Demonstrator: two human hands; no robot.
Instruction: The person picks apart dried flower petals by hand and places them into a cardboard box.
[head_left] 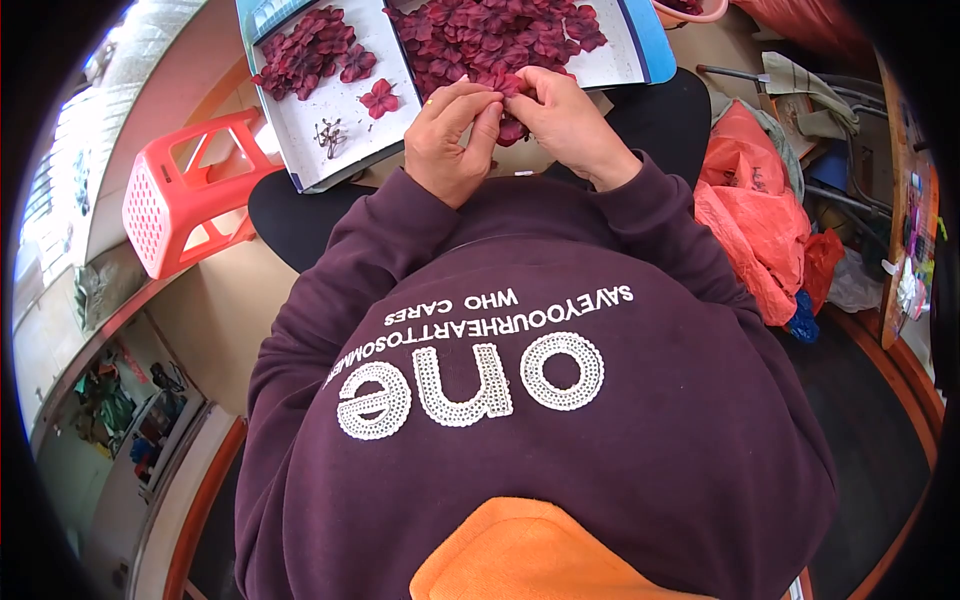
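At the near edge of a white-lined box (366,140), my two hands meet over a dark red fabric flower (512,130). My left hand (455,135) is closed, its thumb and fingertips pinching the flower from the left. From the right, my right hand (570,120) pinches the same flower with thumb and forefinger. Beyond them lies a large heap of dark red flowers (480,40) in the right compartment. The left compartment holds a smaller heap (305,52), a single flower (379,98) and a little cluster of thin dark stems (329,136).
A pink plastic stool (165,205) stands at the left. Red plastic bags (755,200) lie at the right, beside metal-framed items (850,190). A pink basin (700,12) is at the top right. Black-clad legs (290,215) are under the box.
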